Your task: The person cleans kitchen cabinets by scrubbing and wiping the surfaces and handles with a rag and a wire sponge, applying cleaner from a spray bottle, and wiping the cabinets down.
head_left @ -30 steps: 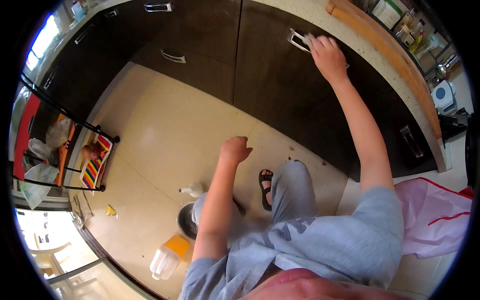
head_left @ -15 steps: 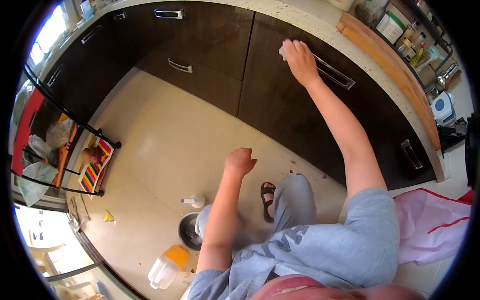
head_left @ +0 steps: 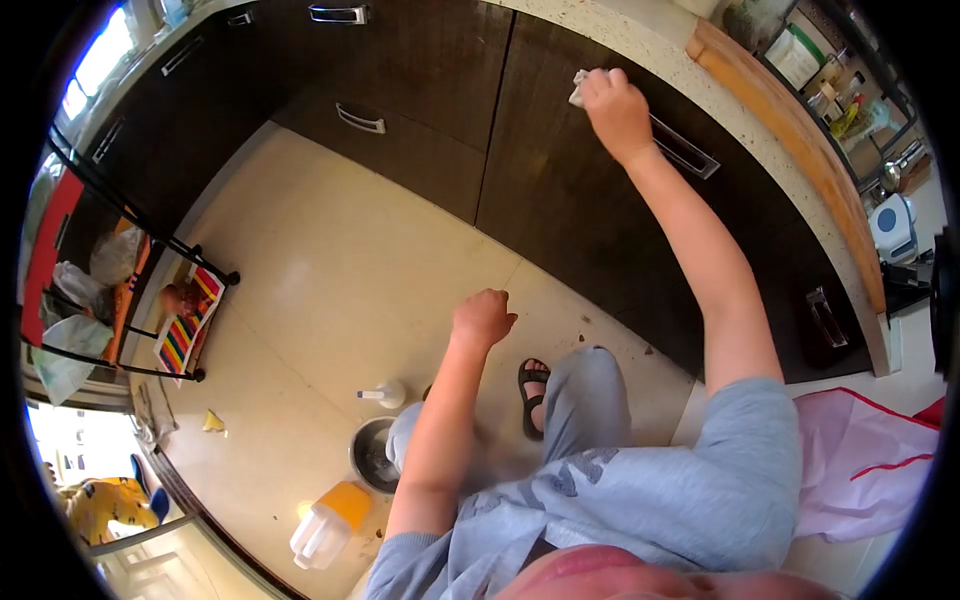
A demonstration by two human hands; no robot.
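Note:
My right hand (head_left: 617, 115) is closed around a crumpled white cloth (head_left: 579, 88), pressed to the upper part of a dark brown cabinet front (head_left: 560, 150). The wrist is beside the left end of a long metal handle (head_left: 685, 147). Over the floor, in front of my body, my left hand (head_left: 483, 317) is curled in a loose fist, and nothing shows in it.
By my left leg stand a metal bowl (head_left: 372, 455), a white bottle (head_left: 385, 394) and a clear jug with an orange part (head_left: 330, 525). A black wire rack (head_left: 170, 375) is at the left. A speckled counter (head_left: 600, 45) edges the cabinets. Crumbs dot the floor (head_left: 300, 270).
My right hand has moved a little up and right on the cabinet front with the cloth. My left hand has barely moved. Something yellow-patterned now shows through the doorway at lower left.

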